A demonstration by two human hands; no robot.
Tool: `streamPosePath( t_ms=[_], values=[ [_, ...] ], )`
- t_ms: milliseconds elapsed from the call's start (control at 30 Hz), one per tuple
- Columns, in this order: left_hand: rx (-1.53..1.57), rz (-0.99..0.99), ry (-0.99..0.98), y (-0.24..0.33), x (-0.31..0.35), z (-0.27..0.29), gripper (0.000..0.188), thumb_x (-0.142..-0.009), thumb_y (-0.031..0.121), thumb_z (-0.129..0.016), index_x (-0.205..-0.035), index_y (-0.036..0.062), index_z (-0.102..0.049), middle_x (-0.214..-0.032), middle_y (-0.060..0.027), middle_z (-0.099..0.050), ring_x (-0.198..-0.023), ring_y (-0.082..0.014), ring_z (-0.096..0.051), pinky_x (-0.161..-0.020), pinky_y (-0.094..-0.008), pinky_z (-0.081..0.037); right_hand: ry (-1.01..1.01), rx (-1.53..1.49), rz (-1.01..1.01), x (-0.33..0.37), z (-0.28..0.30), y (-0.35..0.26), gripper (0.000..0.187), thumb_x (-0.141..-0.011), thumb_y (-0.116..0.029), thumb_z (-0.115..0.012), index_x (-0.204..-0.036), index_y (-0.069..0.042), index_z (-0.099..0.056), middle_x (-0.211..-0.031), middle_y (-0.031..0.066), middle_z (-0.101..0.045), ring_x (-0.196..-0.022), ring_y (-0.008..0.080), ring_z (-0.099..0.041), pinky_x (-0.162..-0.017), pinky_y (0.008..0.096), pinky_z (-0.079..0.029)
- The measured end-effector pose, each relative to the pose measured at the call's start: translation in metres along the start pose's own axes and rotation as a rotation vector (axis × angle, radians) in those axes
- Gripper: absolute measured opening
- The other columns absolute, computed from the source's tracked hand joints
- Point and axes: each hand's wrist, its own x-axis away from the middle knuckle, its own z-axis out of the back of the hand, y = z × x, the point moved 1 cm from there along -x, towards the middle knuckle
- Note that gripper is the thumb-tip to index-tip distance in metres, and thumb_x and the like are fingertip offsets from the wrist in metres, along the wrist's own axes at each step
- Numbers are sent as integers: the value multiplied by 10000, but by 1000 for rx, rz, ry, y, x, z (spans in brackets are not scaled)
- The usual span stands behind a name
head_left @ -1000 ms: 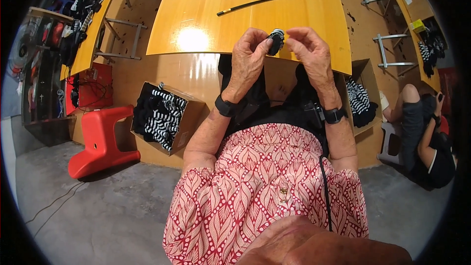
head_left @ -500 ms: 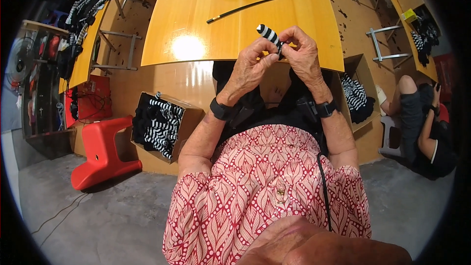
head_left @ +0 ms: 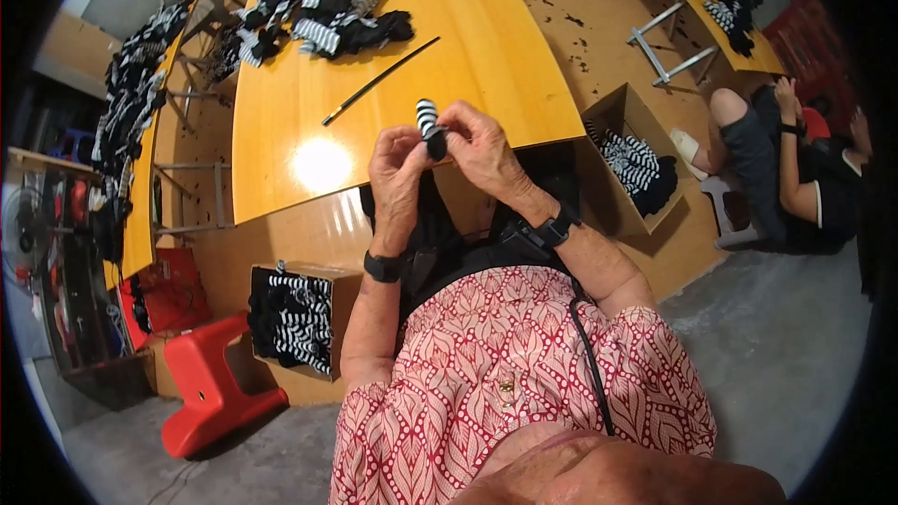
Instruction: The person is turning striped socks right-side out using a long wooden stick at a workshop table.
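Head view: black-and-white striped knitted sock pinched between both hands

Work item: the narrow black-and-white striped knitted sock is located between the two hands, over the near edge of a glossy yellow wooden table. Contact with the tabletop cannot be confirmed.

Grip: the bare left hand closes its thumb and fingertips on the left side of the sock's dark lower end. The bare right hand pinches the same end from the right. Exact finger contact is partly hidden.

Possible faults: the striped length has no visible support beyond the fingertips and could flop or twist if the fabric is limp. Uneven pull between the hands could stretch the knit; a loosened pinch could drop it over the near edge.

Orientation: the striped end points away from the wearer, slightly left. The long axis runs from the dark end at the fingertips toward the far side of the table.

Surroundings: a slender black rod lies diagonally beyond the hands. Farther off is a loose heap of black and striped knitwear. Brown cardboard boxes of similar pieces stand left and right.
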Motion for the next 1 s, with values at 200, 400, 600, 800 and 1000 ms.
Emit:
streamPosePath(
  t_ms=[200, 400, 600, 800, 1000],
  values=[
    [-92, 23, 53, -2, 0, 8, 73, -895, 10, -600, -945, 40, -556, -844, 15, -564, -707, -57, -514, -654, -199, -449, -235, 101, 103, 3, 10, -12, 54, -870, -34, -583, -903, -7, -551, -740, 37, -544, -714, 114, -534, -650, 275, -452],
    [-313, -75, 41, -3, -1, 6, 43, -914, -1, -566, -944, 19, -542, -842, 5, -564, -728, -44, -527, -630, -177, -438, -269, 137, 182, 7, 12, -26, 87, -858, -62, -608, -869, -1, -546, -697, 63, -545, -683, 134, -538, -640, 283, -453],
    [-447, -183, 31, 8, 5, -6, 148, -922, 18, -571, -1068, -4, -558, -903, -47, -630, -798, -91, -594, -689, -217, -485, -113, 78, 121, 6, 13, -16, 95, -870, -69, -592, -846, 1, -532, -719, 47, -530, -697, 119, -527, -643, 279, -453],
    [-1101, -433, 42, 16, 7, -17, 154, -865, 1, -597, -1016, 30, -593, -815, -194, -647, -728, -325, -665, -635, -356, -517, -255, 41, 30, 2, 19, -8, 113, -885, -102, -593, -882, -9, -529, -735, 23, -517, -715, 103, -499, -658, 266, -448],
    [-1103, -416, 95, 9, 4, -7, 112, -875, -11, -562, -981, 25, -570, -789, -187, -634, -691, -317, -651, -603, -362, -497, -214, 130, 149, 2, 17, -14, 188, -827, -83, -684, -929, -17, -541, -773, 36, -529, -736, 129, -525, -688, 271, -470]
  ],
)
